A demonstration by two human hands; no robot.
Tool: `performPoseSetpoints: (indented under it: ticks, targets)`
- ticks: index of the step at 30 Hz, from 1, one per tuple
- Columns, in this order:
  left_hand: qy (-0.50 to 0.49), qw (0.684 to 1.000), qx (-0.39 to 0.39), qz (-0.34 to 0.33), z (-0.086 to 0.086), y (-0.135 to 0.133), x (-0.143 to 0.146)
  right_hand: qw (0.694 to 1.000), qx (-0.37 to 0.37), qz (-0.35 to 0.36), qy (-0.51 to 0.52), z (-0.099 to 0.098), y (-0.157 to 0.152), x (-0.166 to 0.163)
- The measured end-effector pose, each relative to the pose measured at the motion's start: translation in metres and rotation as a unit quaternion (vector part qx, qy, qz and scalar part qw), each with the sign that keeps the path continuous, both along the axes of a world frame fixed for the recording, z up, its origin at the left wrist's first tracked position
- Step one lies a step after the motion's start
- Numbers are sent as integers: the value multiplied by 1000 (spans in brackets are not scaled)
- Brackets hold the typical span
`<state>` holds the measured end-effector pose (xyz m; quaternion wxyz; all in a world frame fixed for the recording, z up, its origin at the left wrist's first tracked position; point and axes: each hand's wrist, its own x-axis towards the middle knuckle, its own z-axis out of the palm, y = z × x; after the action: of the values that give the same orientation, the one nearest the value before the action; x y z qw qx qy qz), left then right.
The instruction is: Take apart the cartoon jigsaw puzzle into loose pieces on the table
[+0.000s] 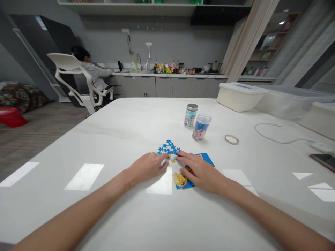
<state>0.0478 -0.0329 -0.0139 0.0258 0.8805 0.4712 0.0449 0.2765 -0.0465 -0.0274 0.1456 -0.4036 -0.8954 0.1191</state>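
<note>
On the white table (110, 209) lies a small heap of blue jigsaw pieces (168, 148). My left hand (148, 166) rests beside the heap, its fingers bent and pinched at the pieces near its edge. My right hand (200, 170) lies flat with fingers stretched out over a blue picture card (183, 181), its fingertips touching the heap. Behind the pieces stand two small puzzle jars: one closed with a metal lid (190, 115), one open (201, 127). A loose round lid (231, 139) lies to the right.
White plastic boxes (239, 97) and a clear tub (293, 101) stand at the table's far right, with a cable (272, 139) and a dark phone (324, 161). A person sits in a white chair (78, 83) at the kitchen counter (167, 75) behind.
</note>
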Motion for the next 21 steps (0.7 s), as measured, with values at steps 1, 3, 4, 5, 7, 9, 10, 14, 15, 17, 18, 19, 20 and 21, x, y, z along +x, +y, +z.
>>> performPoseSetpoints:
  ticks: [1, 3, 4, 5, 7, 9, 10, 14, 15, 17, 18, 19, 20, 21]
  targets:
    - [9, 1000, 4, 1, 1, 1, 0, 1000, 2, -2, 5, 1, 1, 0]
    - [25, 1000, 19, 0, 3, 2, -2, 1000, 7, -1, 15, 2, 2, 0]
    - [30, 999, 30, -5, 3, 3, -2, 1000, 11, 1, 18, 2, 4, 1]
    - [33, 998, 44, -10, 2, 4, -3, 1000, 16, 3, 21, 3, 5, 1]
    - [34, 996, 79, -27, -3, 6, -4, 999, 30, 7, 21, 3, 9, 3]
    - [22, 991, 121, -51, -9, 9, -3, 999, 45, 7, 16, 2, 13, 5]
    - [20, 988, 140, -63, -12, 10, -2, 998, 53, 7, 14, 2, 15, 6]
    - [35, 975, 172, -135, -21, 13, 3, 996, 75, 43, 23, 3, 24, 11]
    - [35, 975, 176, -134, -21, 12, 4, 995, 76, 61, 29, 5, 25, 11]
    - [38, 975, 181, -126, -20, 11, 5, 992, 72, 98, 43, 8, 26, 12]
    - [40, 975, 182, -120, -19, 9, 6, 990, 65, 115, 52, 10, 25, 12]
    - [42, 976, 182, -116, -18, 8, 7, 988, 54, 133, 62, 11, 24, 12]
    - [43, 976, 181, -111, -18, 6, 7, 986, 43, 148, 72, 13, 23, 11]
    - [44, 977, 180, -107, -17, 5, 8, 984, 32, 158, 79, 14, 21, 10]
